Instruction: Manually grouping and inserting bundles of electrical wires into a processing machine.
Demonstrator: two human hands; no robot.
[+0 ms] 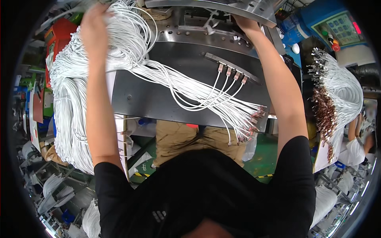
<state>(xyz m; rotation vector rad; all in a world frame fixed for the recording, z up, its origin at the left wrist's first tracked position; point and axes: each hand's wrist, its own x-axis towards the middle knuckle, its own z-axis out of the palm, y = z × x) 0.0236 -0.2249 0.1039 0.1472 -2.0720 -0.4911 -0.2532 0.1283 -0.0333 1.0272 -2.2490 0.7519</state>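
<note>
**White cables sprawl over a dark bench**

Green floor below, cluttered workshop around! The cables heap by the left hand at far left, trailing near right. Both arms stretch far; a metal plate partly covers the right hand. Left blurred, right hidden: I can't tell either grip.

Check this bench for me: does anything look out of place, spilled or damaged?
Nothing looks clearly damaged or spilled. Two small oddities: a few white bits appear loose on the metal plate near the right hand, and one white cable end hangs apart from its bundle, past the front edge of the black bench.
</note>
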